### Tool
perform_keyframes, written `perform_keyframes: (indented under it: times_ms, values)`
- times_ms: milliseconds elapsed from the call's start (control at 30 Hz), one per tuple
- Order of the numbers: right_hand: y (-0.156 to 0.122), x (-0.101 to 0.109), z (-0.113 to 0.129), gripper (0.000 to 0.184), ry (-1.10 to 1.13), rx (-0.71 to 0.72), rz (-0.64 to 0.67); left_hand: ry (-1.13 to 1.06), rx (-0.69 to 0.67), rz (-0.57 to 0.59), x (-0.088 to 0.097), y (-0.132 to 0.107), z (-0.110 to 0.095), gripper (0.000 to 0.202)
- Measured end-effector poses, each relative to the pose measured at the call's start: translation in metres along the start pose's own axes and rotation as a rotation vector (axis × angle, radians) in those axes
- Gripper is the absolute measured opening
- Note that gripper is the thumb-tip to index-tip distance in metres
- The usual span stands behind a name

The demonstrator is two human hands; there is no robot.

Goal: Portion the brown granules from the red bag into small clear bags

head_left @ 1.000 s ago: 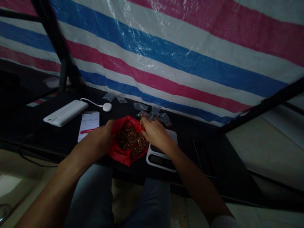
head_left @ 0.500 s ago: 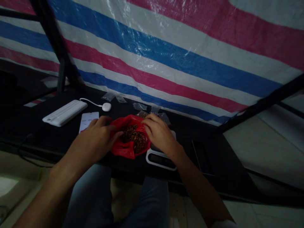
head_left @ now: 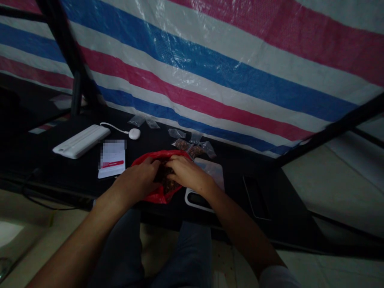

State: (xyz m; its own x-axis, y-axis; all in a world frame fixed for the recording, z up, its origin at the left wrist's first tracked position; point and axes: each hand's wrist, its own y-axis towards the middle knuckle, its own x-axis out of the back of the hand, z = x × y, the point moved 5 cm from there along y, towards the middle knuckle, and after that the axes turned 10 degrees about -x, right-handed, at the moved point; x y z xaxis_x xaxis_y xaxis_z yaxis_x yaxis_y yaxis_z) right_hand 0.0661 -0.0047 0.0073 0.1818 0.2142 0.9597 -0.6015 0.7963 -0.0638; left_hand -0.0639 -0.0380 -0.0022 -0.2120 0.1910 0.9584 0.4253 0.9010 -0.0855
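A red plastic bag (head_left: 160, 199) stands with its mouth open on the black table, holding small brown dried pieces (head_left: 170, 185). My left hand (head_left: 141, 178) reaches over the bag's left rim, fingers bent over the contents and apart from the thumb. From the right, my right hand (head_left: 187, 172) dips into the mouth, its thumb and fingers apart over the pieces. Neither hand visibly grips anything, though the fingertips are partly hidden. Just right of the bag, partly under my right forearm, is a white digital scale (head_left: 218, 172).
Behind the bag lie small clear bags, some with brown pieces (head_left: 181, 144) and some flat (head_left: 177, 133). To the left are a lit phone (head_left: 112, 160), a white power bank (head_left: 81, 142) and a white round cabled device (head_left: 134, 134). A dark phone (head_left: 256, 198) lies right; striped sheeting (head_left: 195, 80) hangs behind.
Both hands have moved off the bag's rim and inward over its contents, closer together. The bag's mouth looks lower and wider, and the small filled bags behind it show more.
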Motion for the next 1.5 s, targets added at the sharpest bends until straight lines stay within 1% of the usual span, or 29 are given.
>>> perform_keyframes:
  times_ms: [167,300,433,567,700,800,933,1033,1133,1300,1400,1500]
  values:
    - [0.000,0.002,0.003,0.022,-0.044,-0.036,0.018,0.053,-0.016,0.020,0.005,0.009,-0.012,0.035]
    - [0.001,0.007,0.003,0.023,-0.059,-0.071,0.045,0.027,-0.002,0.023,0.008,0.012,-0.016,0.031]
    - [0.001,0.015,-0.003,0.025,-0.046,-0.119,0.018,0.018,-0.008,0.017,0.010,0.012,-0.018,0.031]
    - [0.003,0.015,-0.005,0.021,-0.028,-0.090,0.001,0.036,-0.018,0.007,0.009,0.015,-0.017,0.040]
    - [0.004,0.015,-0.007,0.021,-0.002,-0.090,-0.056,-0.013,-0.058,-0.007,0.005,0.019,-0.013,0.032]
    - [0.002,0.020,-0.009,0.020,0.062,-0.060,-0.079,-0.028,-0.061,-0.013,0.003,0.021,-0.008,0.029]
    - [-0.008,0.036,-0.020,0.018,0.149,-0.063,-0.152,-0.023,-0.061,-0.022,0.001,0.021,-0.006,0.030]
    - [-0.021,0.050,-0.031,0.019,0.208,-0.071,-0.165,-0.030,-0.085,-0.022,0.001,0.020,-0.008,0.035]
    - [-0.036,0.063,-0.043,0.021,0.272,-0.083,-0.181,-0.042,-0.085,-0.021,0.000,0.020,-0.008,0.036]
    - [-0.062,0.084,-0.069,0.019,0.242,-0.203,-0.247,-0.049,-0.089,-0.017,-0.001,0.022,-0.007,0.036]
    - [-0.073,0.090,-0.080,0.017,0.237,-0.237,-0.224,-0.048,-0.097,-0.019,-0.003,0.023,-0.006,0.035]
    - [-0.080,0.091,-0.085,0.016,0.220,-0.253,-0.162,-0.050,-0.103,-0.028,-0.005,0.024,-0.003,0.036]
